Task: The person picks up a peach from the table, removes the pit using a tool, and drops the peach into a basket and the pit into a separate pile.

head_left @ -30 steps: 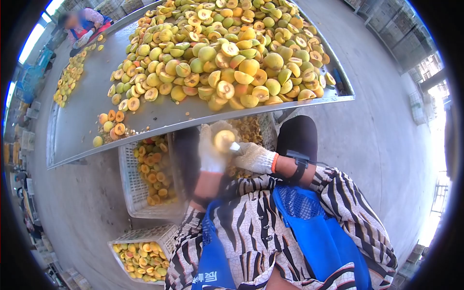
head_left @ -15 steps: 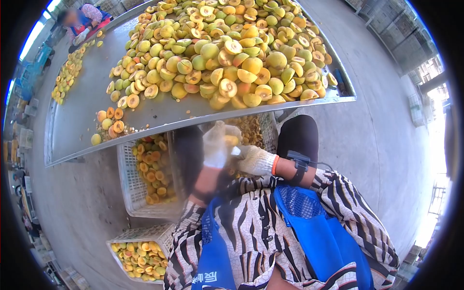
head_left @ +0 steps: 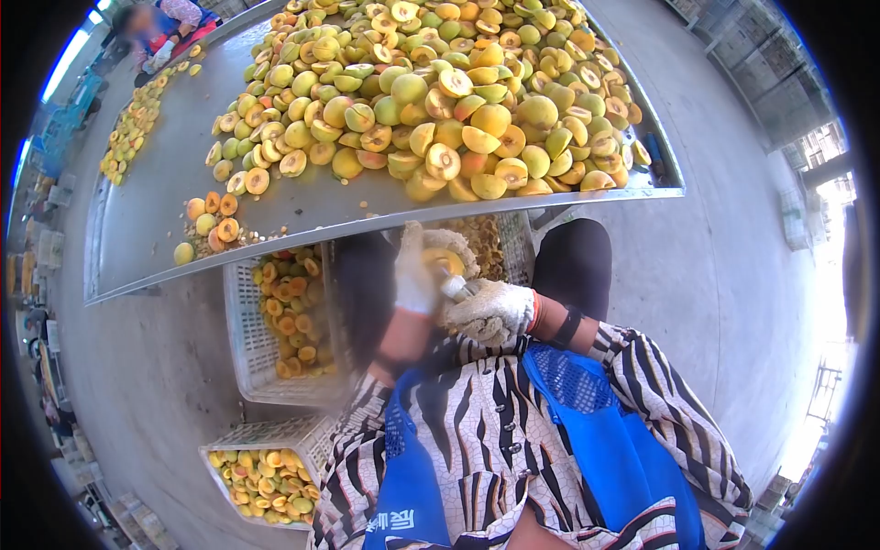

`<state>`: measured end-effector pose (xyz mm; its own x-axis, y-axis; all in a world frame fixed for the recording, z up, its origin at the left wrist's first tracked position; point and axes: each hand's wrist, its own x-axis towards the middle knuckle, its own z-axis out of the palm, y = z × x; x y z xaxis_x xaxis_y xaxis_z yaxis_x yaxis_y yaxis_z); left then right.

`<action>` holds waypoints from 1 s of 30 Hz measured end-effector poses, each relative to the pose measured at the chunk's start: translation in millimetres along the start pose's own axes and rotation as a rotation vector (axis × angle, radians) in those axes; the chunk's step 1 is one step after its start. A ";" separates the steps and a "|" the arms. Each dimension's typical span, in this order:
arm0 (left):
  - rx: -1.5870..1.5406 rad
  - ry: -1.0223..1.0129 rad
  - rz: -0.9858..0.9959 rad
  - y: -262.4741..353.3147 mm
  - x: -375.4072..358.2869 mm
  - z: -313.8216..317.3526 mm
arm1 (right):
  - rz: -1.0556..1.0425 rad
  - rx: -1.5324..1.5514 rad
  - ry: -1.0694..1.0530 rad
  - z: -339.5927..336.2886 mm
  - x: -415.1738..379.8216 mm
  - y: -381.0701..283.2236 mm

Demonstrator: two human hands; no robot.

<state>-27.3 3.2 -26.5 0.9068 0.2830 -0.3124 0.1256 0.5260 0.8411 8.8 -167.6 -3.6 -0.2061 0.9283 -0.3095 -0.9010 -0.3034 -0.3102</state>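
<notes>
My left hand, in a pale work glove and smeared by motion, is closed around a yellow peach half. Close below it, my gloved right hand grips a small hand tool. A whitish part of that tool points at the fruit; its exact kind is hidden by the fingers and blur. Both hands are just under the near edge of a metal table. On that table lies a large heap of halved peaches, many with the stone showing.
Under the table at left, a white plastic crate holds pitted halves. Another crate of halves stands lower left. Behind my hands is a crate of brownish pieces. A co-worker is at the table's far left, beside a smaller row of fruit.
The right hand has turned slightly, its back showing more, with the tool now against or close to the fruit. The peach half shows more clearly in the left hand. The view has shifted a little.
</notes>
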 end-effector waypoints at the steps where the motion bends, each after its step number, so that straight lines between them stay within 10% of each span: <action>1: -0.093 0.031 -0.028 -0.2 0.8 0.5 | 0.048 0.386 -0.123 -3.3 4.1 5.6; 4: -0.412 0.103 -0.125 1.1 5.7 -2.6 | -0.325 -0.715 0.226 14.4 -0.4 4.7; 9: -0.536 0.281 -0.086 46.3 -6.5 -23.7 | -0.117 -0.239 0.312 29.8 -13.5 -17.6; 13: -0.060 0.556 0.436 94.3 -9.6 -92.5 | -0.139 -0.818 0.859 47.1 -8.6 -31.5; 16: 1.081 0.881 0.594 122.5 -2.8 -128.4 | -0.181 -0.522 0.831 28.9 -10.0 -23.5; 30: 1.753 0.399 0.196 116.8 163.0 -49.0 | -0.226 -0.592 0.940 18.4 -21.7 -14.1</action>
<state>115.5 150.1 -0.7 0.8513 0.5244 -0.0158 0.5133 -0.8264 0.2316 19.0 -179.5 24.0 0.5318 0.5211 -0.6676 -0.5070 -0.4355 -0.7438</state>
